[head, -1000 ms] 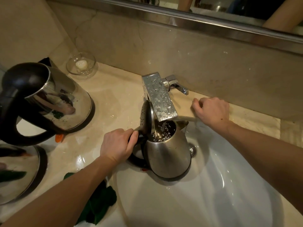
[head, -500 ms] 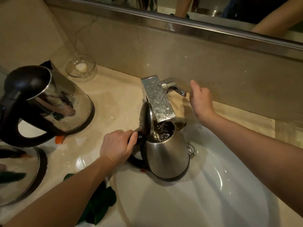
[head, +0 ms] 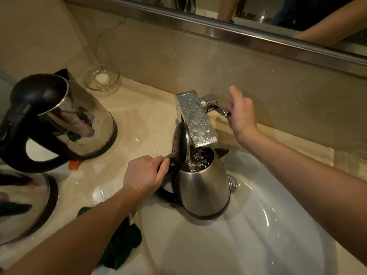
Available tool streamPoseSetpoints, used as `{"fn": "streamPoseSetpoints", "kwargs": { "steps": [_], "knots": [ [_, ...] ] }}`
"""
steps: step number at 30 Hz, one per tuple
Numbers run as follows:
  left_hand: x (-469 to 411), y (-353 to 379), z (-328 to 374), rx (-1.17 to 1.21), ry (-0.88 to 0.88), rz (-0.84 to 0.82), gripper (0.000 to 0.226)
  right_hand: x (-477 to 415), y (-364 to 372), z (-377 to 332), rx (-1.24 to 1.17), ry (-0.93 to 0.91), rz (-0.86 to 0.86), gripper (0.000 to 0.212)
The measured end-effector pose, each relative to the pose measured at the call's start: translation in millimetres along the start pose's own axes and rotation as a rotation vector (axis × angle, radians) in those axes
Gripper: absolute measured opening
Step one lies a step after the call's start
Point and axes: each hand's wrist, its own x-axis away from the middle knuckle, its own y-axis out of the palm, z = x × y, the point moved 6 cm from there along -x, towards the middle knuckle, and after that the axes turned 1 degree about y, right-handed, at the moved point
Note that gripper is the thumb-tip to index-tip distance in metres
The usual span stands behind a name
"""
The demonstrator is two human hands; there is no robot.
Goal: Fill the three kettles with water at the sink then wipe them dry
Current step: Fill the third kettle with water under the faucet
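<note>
A steel kettle (head: 202, 187) with its lid flipped up stands in the white sink (head: 258, 231) under the square tap spout (head: 195, 120). Water runs from the spout into it. My left hand (head: 146, 175) grips the kettle's black handle. My right hand (head: 241, 114) is at the tap lever (head: 216, 107), fingers curled around its end. A second steel kettle (head: 57, 118) with a black lid stands on the counter at the left. A third kettle (head: 21, 205) shows partly at the lower left edge.
A dark green cloth (head: 121, 247) lies on the counter beside the sink under my left forearm. A small glass dish (head: 102, 79) sits at the back left by the wall. A mirror ledge (head: 238, 34) runs above the backsplash.
My right hand lifted off the counter edge beside the sink and moved up and back to the tap lever. The left hand and the kettle stayed under the running water.
</note>
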Motion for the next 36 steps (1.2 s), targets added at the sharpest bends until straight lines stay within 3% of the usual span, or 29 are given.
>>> {"fn": "streamPoseSetpoints", "kwargs": {
  "steps": [8, 17, 23, 28, 31, 36],
  "knots": [
    [0.2, 0.8, -0.8, -0.004, 0.013, 0.018, 0.057, 12.6, 7.1, -6.4, 0.107, -0.100, -0.052, 0.058],
    [0.9, -1.6, 0.9, -0.001, 0.034, 0.060, 0.054, 24.9, -3.1, 3.6, 0.257, -0.082, -0.035, 0.062],
    [1.5, -4.6, 2.6, 0.007, 0.049, 0.054, 0.054, 64.7, -20.7, 51.8, 0.340, 0.095, 0.021, 0.043],
    [3.3, -9.9, 8.8, -0.030, 0.096, 0.045, 0.061, 90.6, -11.4, 90.0, 0.169, 0.384, -0.107, 0.064],
    [3.1, -9.4, 9.0, -0.053, 0.122, 0.015, 0.070, 99.7, -4.8, 90.5, 0.084, 0.425, -0.147, 0.055],
    [3.8, -9.9, 12.8, -0.107, 0.149, -0.028, 0.087, 105.0, -1.4, 95.5, 0.017, 0.532, -0.191, 0.062]
  ]
}}
